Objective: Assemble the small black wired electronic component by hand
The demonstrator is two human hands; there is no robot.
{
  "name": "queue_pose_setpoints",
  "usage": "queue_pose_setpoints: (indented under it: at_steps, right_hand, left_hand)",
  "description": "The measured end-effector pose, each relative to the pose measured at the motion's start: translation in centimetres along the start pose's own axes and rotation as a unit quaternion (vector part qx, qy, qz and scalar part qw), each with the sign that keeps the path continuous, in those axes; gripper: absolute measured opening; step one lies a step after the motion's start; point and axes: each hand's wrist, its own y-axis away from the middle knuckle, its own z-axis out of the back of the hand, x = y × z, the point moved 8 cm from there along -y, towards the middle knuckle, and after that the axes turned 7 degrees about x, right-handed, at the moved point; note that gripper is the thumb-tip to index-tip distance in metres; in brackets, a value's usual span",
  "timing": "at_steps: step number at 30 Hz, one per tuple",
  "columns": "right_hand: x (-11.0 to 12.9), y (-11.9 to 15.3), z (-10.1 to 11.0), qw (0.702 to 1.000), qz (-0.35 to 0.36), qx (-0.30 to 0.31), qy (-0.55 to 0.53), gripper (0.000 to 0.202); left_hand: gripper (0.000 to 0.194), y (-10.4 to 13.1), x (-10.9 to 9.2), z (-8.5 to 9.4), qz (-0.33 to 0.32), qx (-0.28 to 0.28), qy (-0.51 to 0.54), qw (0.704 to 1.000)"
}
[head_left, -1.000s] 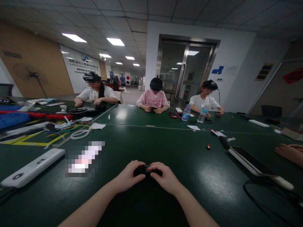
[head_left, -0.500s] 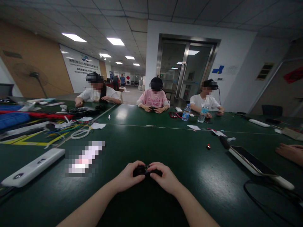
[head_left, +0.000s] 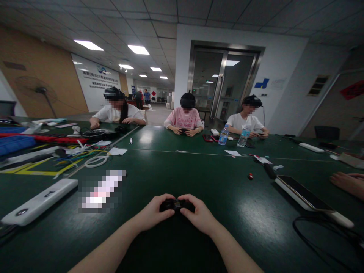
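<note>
Low over the green table (head_left: 216,174), both hands grip one small dark object (head_left: 177,204), glossy black with a greyish middle part. Its exact kind cannot be made out, as fingers cover both ends. My left hand (head_left: 155,213) is closed on its left end, thumb at the near side and fingers over the far side. On the right end, my right hand (head_left: 197,213) holds it the same way. The fingertips of the two hands almost meet above the object.
A white power strip (head_left: 42,201) and a blurred-out bright screen (head_left: 104,189) lie to my left. At right are a phone (head_left: 301,192), a black cable (head_left: 307,242) and a small red item (head_left: 250,176). Two water bottles (head_left: 223,135) stand farther off. Several people sit around the table.
The fingertips have shifted slightly, so more of the dark object's middle shows. Across the table, the person at right has brought their hands together.
</note>
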Motion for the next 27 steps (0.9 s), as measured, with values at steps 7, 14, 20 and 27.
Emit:
queue_pose_setpoints:
  at_steps: [7,14,20,27]
  right_hand:
    - [0.2,-0.2,0.0,0.999,0.034,-0.008,0.003,0.03]
    - [0.0,-0.4,-0.1,0.999,0.05,-0.009,0.001,0.027]
    - [0.0,-0.1,0.0,1.0,0.029,-0.004,-0.003,0.027]
    - [0.5,-0.1,0.0,0.999,0.051,-0.011,-0.003,0.03]
  left_hand:
    - [0.036,-0.2,0.5,-0.2,-0.01,-0.007,0.01,1.0]
    - [0.037,-0.3,0.8,-0.3,-0.018,-0.003,0.031,0.999]
    - [0.046,-0.4,1.2,-0.2,-0.02,-0.006,0.041,0.999]
    - [0.044,-0.4,1.1,-0.3,-0.018,-0.001,0.047,0.999]
